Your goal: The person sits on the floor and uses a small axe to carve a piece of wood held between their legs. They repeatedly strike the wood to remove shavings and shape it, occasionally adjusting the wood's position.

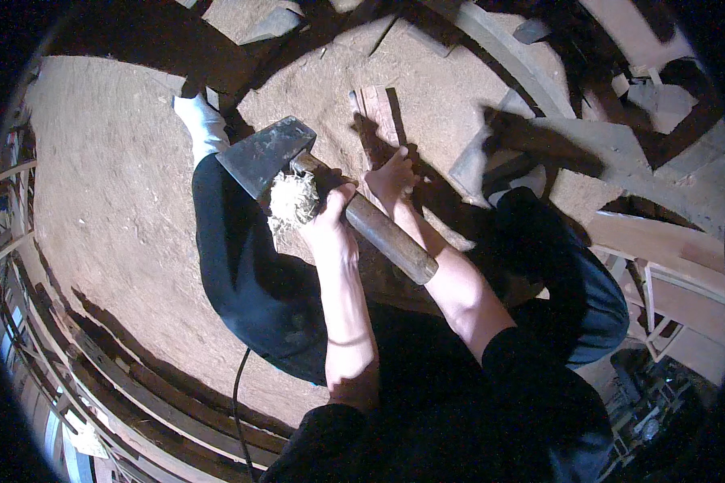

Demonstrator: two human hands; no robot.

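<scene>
My left hand (331, 224) is closed round the wooden handle of an axe (388, 240). Its broad dark metal head points up and to the left, over my left knee. A clump of pale, curly wood shavings (292, 200) sits against the fingers, just below the axe head; I cannot tell whether the fingers hold it too. My right hand (391, 180) reaches farther forward, its fingers closed on the near end of a reddish piece of wood (380, 113) over the ground. The axe handle crosses in front of my right forearm.
Brown, dusty ground (121, 185) spreads to the left. A dark cable (238, 394) runs down near my left side. Long timbers (137, 394) lie at the lower left. Boards (669, 249) and wooden frames stand at the right; curved timber (524, 60) and offcuts lie at the far right.
</scene>
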